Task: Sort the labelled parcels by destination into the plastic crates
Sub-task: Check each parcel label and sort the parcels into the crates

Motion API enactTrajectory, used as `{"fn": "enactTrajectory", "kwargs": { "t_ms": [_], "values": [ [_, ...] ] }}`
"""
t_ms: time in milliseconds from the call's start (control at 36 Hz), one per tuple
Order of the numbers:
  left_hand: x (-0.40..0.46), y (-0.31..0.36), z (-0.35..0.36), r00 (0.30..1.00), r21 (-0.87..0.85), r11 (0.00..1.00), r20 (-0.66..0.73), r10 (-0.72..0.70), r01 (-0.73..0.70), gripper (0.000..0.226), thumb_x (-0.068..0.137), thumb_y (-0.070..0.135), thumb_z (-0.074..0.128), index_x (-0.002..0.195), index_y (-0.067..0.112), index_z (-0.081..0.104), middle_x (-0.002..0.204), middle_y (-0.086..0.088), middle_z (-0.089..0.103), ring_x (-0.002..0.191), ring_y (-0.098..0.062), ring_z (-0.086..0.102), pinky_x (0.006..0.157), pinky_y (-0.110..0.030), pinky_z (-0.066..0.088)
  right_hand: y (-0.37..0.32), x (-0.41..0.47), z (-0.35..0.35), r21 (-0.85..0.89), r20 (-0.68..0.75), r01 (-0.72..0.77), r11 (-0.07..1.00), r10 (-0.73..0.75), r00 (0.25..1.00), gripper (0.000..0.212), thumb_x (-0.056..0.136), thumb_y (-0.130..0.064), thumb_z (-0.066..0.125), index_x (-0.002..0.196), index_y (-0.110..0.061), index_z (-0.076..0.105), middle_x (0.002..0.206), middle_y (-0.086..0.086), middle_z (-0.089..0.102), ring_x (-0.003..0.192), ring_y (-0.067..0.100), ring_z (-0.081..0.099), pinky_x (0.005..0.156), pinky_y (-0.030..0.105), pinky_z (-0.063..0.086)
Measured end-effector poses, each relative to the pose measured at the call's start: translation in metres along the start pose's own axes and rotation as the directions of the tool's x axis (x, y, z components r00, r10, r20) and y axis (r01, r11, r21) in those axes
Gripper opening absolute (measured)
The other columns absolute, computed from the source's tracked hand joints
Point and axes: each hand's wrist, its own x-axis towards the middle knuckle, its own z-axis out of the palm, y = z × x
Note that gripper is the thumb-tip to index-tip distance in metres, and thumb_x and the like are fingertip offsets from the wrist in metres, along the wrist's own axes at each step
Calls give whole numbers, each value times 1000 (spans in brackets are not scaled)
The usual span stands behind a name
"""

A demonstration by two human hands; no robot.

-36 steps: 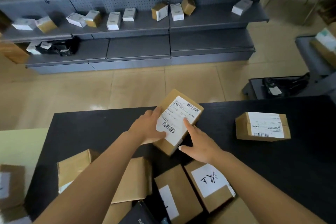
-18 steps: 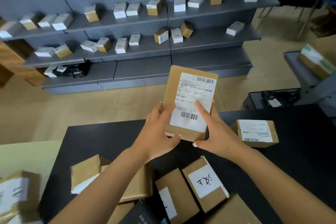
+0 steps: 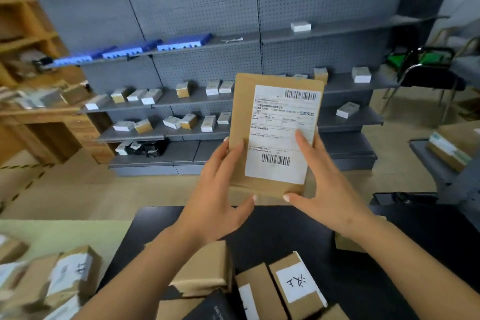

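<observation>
Brown cardboard parcel (image 3: 275,135) is held upright above the far edge of the black table (image 3: 285,231), white label (image 3: 281,135) facing the camera. Left hand (image 3: 220,189) grips its 8 o'clock edge; right hand (image 3: 324,187) grips its 4 o'clock edge, one finger on the label. At 6 o'clock, more parcels (image 3: 296,286) lie on the table. At 12 o'clock stand grey shelves (image 3: 337,31) carrying small boxes.

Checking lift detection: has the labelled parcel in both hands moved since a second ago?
Yes. The parcel, held by the left hand and right hand, has risen off the black table and now stands upright above its far edge.
</observation>
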Motion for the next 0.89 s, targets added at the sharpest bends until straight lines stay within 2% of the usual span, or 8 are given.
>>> {"fn": "enactTrajectory", "kwargs": {
  "t_ms": [111, 167, 250, 333, 444, 611, 694, 889],
  "values": [
    [-16, 10, -30, 998, 92, 994, -28, 55, -52, 88, 80, 40, 62, 153, 34, 12, 156, 18, 6, 142, 9, -5, 106, -5, 7, -32, -11, -7, -31, -28, 28, 999, -29, 999, 122, 79, -28, 78, 131, -65, -25, 149, -34, -29, 144, 0, 2, 114, 40, 28],
    [-25, 13, -43, 996, 144, 986, -23, 89, -85, 89, 82, 38, 64, 153, 34, 11, 156, 17, 3, 141, 8, -5, 107, -9, 9, -49, -19, -10, -48, -36, 53, 997, -54, 998, 122, 79, -28, 78, 133, -61, -25, 149, -31, -31, 142, -2, 0, 114, 40, 27],
    [-44, 17, -62, 988, 213, 968, -46, 148, -136, 91, 83, 35, 67, 154, 31, 9, 161, 4, 3, 147, -7, 4, 112, -24, 20, -74, -32, -12, -53, -48, 87, 995, -90, 995, 121, 79, -27, 79, 137, -58, -23, 149, -29, -33, 142, -4, -3, 115, 36, 27],
    [-67, 22, -82, 980, 258, 953, -72, 186, -162, 92, 85, 28, 70, 154, 27, 9, 161, -3, 8, 146, -17, 13, 113, -36, 30, -101, -47, -11, -84, -81, 114, 990, -120, 989, 124, 76, -27, 81, 140, -57, -21, 151, -28, -31, 146, 2, -1, 115, 39, 31],
    [-104, 24, -108, 968, 306, 937, -125, 217, -170, 93, 83, 28, 73, 153, 24, 12, 158, -9, 18, 143, -25, 26, 107, -47, 42, -142, -73, -3, -102, -90, 150, 983, -160, 983, 125, 75, -26, 82, 138, -60, -21, 150, -30, -32, 146, 1, -1, 115, 36, 30],
    [-166, 26, -144, 953, 300, 941, -204, 223, -156, 92, 80, 31, 74, 153, 21, 19, 156, -6, 22, 140, -21, 29, 107, -41, 43, -198, -110, 14, -125, -68, 189, 974, -198, 978, 123, 76, -27, 81, 134, -64, -22, 151, -30, -29, 146, 1, -2, 115, 39, 31],
    [-194, 30, -157, 954, 313, 941, -221, 205, -129, 92, 80, 33, 72, 154, 23, 18, 157, -5, 21, 138, -18, 29, 106, -33, 36, -219, -127, 22, -123, -53, 209, 970, -217, 975, 122, 78, -27, 79, 132, -66, -22, 149, -34, -27, 145, -2, -1, 114, 38, 32],
    [-239, 33, -176, 952, 332, 943, -275, 132, -35, 107, 72, 30, 83, 153, 29, 13, 156, -5, 19, 136, -18, 26, 103, -32, 34, -246, -150, 35, -61, 0, 277, 959, -277, 961, 117, 79, -31, 78, 137, -63, -18, 144, -45, -23, 134, -22, -11, 117, 29, 16]
  ]
}}
